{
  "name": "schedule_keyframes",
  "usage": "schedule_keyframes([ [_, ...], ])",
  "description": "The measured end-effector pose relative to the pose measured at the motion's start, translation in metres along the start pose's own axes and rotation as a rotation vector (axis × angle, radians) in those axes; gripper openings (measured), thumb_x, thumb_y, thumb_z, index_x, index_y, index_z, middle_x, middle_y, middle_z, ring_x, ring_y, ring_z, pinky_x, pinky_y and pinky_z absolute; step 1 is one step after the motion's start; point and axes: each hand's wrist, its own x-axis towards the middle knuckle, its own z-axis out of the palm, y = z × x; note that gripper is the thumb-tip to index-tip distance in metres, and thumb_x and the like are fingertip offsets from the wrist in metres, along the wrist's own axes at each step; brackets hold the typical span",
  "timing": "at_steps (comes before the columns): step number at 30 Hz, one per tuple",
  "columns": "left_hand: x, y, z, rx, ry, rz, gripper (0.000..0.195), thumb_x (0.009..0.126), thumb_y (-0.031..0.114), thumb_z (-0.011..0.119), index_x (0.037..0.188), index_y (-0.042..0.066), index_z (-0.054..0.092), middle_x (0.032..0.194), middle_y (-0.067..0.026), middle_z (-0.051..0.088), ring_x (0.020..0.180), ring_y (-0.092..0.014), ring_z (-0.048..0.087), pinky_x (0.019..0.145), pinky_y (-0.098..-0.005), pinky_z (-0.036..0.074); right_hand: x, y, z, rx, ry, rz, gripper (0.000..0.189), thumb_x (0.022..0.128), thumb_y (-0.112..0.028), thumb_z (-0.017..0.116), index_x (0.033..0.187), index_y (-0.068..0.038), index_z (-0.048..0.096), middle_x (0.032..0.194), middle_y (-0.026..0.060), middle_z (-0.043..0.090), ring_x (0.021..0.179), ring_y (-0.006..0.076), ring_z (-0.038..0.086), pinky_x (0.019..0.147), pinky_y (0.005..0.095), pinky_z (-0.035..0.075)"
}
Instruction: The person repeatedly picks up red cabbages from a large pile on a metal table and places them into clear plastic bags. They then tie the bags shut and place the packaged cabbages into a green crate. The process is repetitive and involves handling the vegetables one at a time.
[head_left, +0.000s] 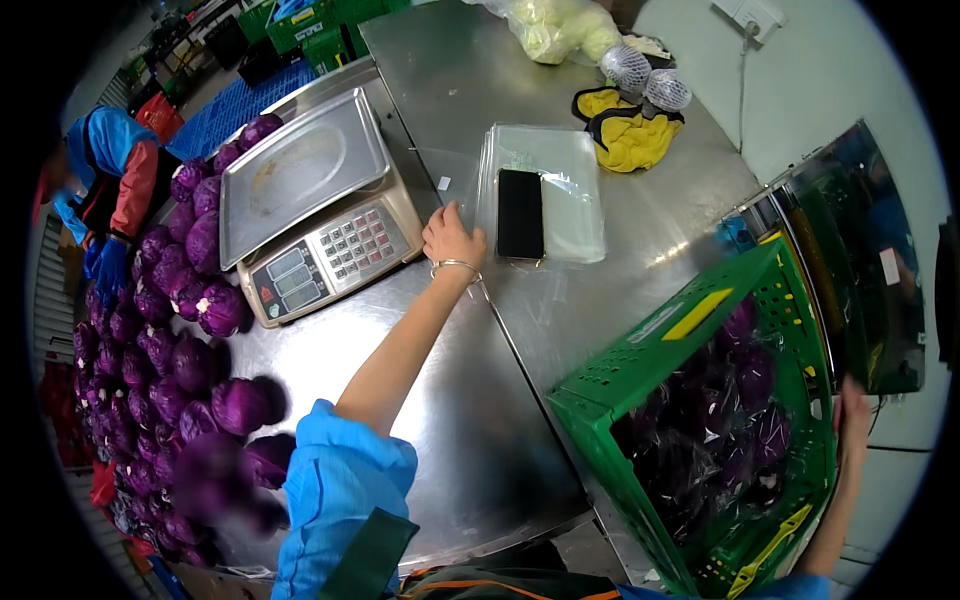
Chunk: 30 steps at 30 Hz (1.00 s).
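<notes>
My left hand (454, 241), with a bangle at the wrist, reaches over the steel table between a digital weighing scale (330, 255) and a stack of clear plastic bags (574, 195). Its fingertips are at the edge of a clear bag; whether they grip it I cannot tell. A black smartphone (520, 214) lies on the bags. My right hand (852, 414) is at the outer right side of a green plastic crate (660, 322), blurred, its grip unclear. The crate is tilted and holds purple cabbages in clear wrap (750, 375). Loose purple cabbages (240, 405) are heaped at the left.
Yellow-and-black gloves (637, 139), net-wrapped produce (666, 90) and a bag of pale green vegetables (555, 30) lie at the table's back. A co-worker in blue gloves (109, 266) bends over the cabbages at left. A dark glossy panel (862, 262) stands behind the crate.
</notes>
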Motion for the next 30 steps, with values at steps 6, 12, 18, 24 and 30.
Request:
schedule_keyframes([
  [6,-0.023,0.015,0.017,-0.349,-0.191,0.072,0.044,0.076,0.012,0.056,0.120,0.008,0.049,0.113,-0.0188,0.051,0.106,-0.036,0.047,0.091,-0.0423,0.038,0.105,-0.250,0.227,0.100,-0.770,-0.385,0.030,0.084,-0.017,0.058,0.110,-0.002,0.055,0.083,0.0031,0.057,0.077,0.0115,0.056,0.062,0.0251,0.049],
  [12,0.011,0.011,0.010,0.018,-0.243,0.232,0.046,0.071,0.016,0.068,0.113,0.003,0.053,0.109,-0.0121,0.057,0.101,-0.033,0.052,0.087,-0.0394,0.042,0.110,-0.312,0.414,-0.174,-0.814,-0.205,0.090,0.070,-0.042,0.069,0.135,-0.003,0.020,0.121,0.0176,0.042,0.101,0.0298,0.051,0.069,0.0386,0.053],
  [18,0.011,0.013,0.013,-0.200,-0.321,0.289,0.049,0.072,0.020,0.071,0.113,0.001,0.052,0.108,-0.0141,0.058,0.096,-0.032,0.054,0.084,-0.0382,0.045,0.099,-0.325,0.470,-0.467,-0.582,-0.366,0.115,0.061,-0.053,0.069,0.140,-0.004,0.002,0.131,0.0291,0.025,0.116,0.0450,0.036,0.097,0.0460,0.033],
  [24,0.030,0.010,0.015,-0.278,-0.305,-0.034,0.053,0.078,0.032,0.066,0.112,-0.005,0.049,0.104,-0.0228,0.055,0.090,-0.031,0.058,0.081,-0.0353,0.047,0.114,-0.302,0.453,-0.255,-0.538,-0.378,0.107,0.059,-0.036,0.077,0.139,-0.009,0.011,0.126,0.0225,0.033,0.114,0.0359,0.042,0.093,0.0434,0.039],
  [30,0.048,0.033,0.017,0.026,-0.599,-0.036,0.059,0.066,0.024,0.076,0.108,-0.005,0.047,0.109,-0.0240,0.050,0.101,-0.034,0.053,0.086,-0.0375,0.046,0.150,-0.303,0.353,0.197,-1.009,-0.210,0.063,0.071,-0.016,0.073,0.124,-0.007,0.039,0.113,0.0071,0.054,0.101,0.0186,0.055,0.080,0.0330,0.049],
])
